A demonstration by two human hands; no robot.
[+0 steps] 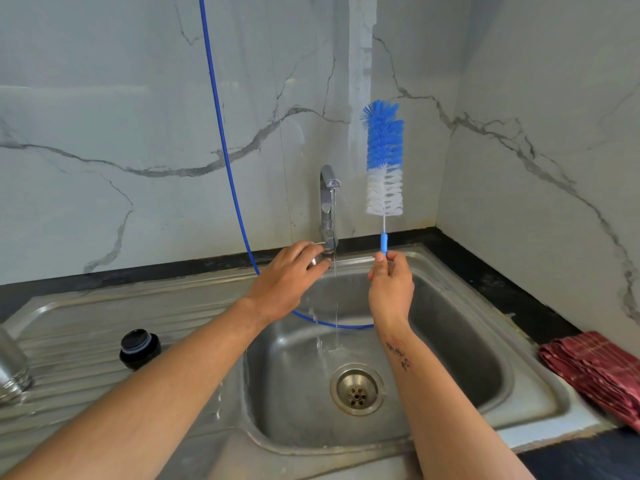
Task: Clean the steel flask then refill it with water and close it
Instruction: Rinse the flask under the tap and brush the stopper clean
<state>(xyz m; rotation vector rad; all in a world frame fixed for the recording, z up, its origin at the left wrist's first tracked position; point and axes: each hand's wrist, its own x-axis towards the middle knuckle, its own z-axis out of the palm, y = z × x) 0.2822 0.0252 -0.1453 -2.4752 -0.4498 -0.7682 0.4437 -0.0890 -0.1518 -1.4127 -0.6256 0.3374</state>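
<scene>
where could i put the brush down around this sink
The ribbed drainboard has bare steel between the black cap and the basin, and behind the cap toward the wall. The rim strip between the basin and the red cloth is also free. It is crowded under the tap: running water, the blue hose, the left hand.

Counted here: two hands, the left hand [291,275] and right hand [390,285]; one bottle brush [384,161]; one tap [327,206]; one sink [450,306]; one black cap [139,348]; one steel flask [12,368] far left; one blue hose [221,133]; one red cloth [595,372] right.
</scene>
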